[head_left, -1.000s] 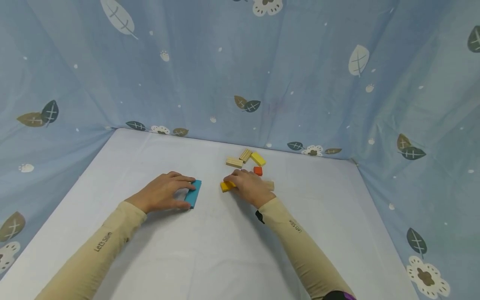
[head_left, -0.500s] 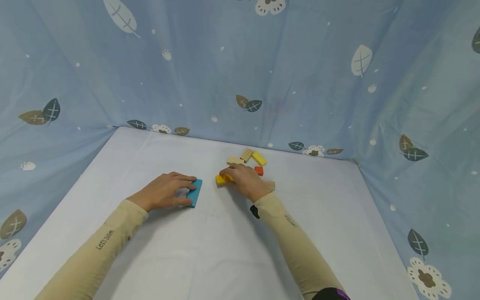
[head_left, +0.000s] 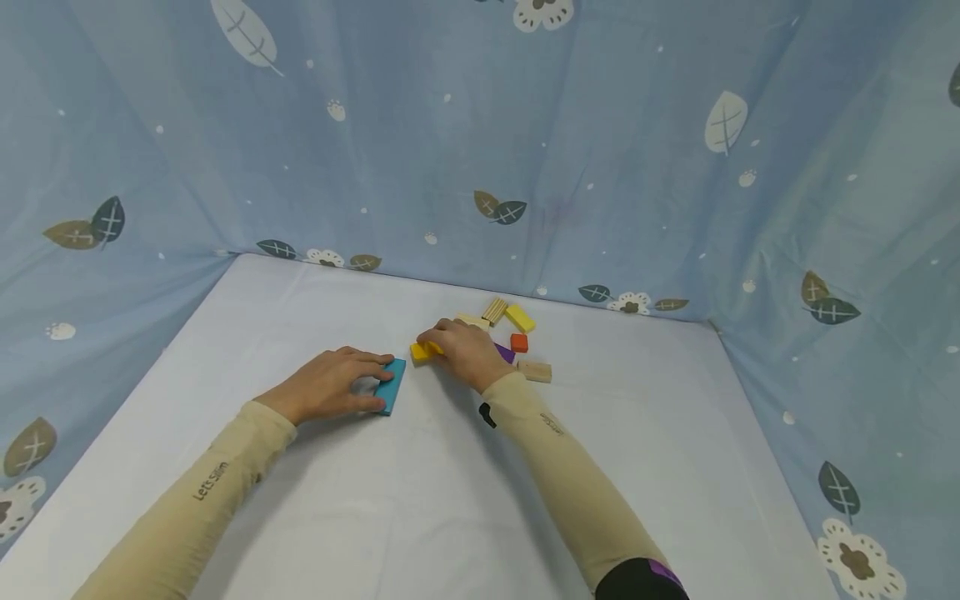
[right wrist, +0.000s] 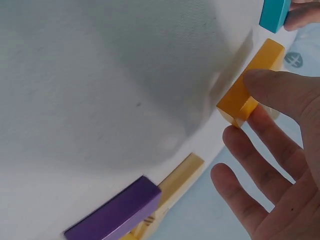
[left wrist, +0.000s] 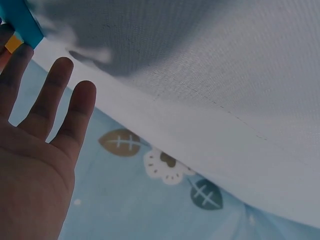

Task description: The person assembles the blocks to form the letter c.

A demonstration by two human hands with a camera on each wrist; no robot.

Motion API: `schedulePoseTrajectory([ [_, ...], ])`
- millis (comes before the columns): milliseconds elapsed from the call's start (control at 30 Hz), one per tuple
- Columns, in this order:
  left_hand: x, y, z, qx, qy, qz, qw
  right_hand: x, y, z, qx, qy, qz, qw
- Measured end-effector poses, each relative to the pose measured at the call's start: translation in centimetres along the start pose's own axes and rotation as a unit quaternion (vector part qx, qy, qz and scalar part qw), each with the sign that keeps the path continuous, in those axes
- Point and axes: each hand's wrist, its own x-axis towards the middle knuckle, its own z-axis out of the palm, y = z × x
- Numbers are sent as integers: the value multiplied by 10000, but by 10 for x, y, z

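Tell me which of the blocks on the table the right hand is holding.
The orange-yellow block, pinched in the right hand close to the blue block. The purple, red, yellow and plain wooden blocks lie untouched behind that hand.

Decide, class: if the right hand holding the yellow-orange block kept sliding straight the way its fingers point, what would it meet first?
Probably the blue block under the left hand; the right hand and its yellow-orange block point towards it, though depth is uncertain.

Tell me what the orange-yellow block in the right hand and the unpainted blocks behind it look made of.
Orange-yellow rectangular block: probably wood under smooth, opaque matt paint; crisp edges, no grain showing. Pale unpainted ridged block: bare wood, judging by its tan colour and parallel lines. Pale plain block: likely raw wood too.
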Motion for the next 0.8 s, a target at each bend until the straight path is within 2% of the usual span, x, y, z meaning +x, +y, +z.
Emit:
schedulePoseTrajectory([
  [267,0,0,0,6,16,18,10000,11,-3,5,-46,-28,4,10000],
  [533,2,1,-2,-9,7,10,10000,15,-7,6,1,-358,257,9990],
  [800,0,0,0,-54,-59,-61,9999,16,-10,9,-111,-429,152,9989],
])
